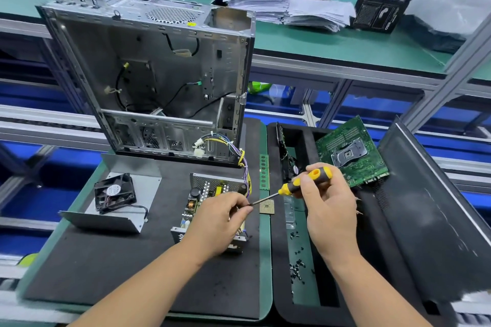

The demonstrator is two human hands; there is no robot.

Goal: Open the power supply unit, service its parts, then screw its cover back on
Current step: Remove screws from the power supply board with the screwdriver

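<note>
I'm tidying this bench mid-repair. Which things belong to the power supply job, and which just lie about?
Job:
open power supply unit
its cover
fan
screwdriver
left hand
right hand
loose screws

Lying about:
computer case
motherboard
CPU chip
RAM stick
paper stacks

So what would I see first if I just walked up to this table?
Probably the two hands in the middle: the right hand holds a yellow-and-black screwdriver, and the left hand pinches at its tip, over the opened power supply unit. Behind them stands a big empty computer case, and a green circuit board leans on the right.
</note>
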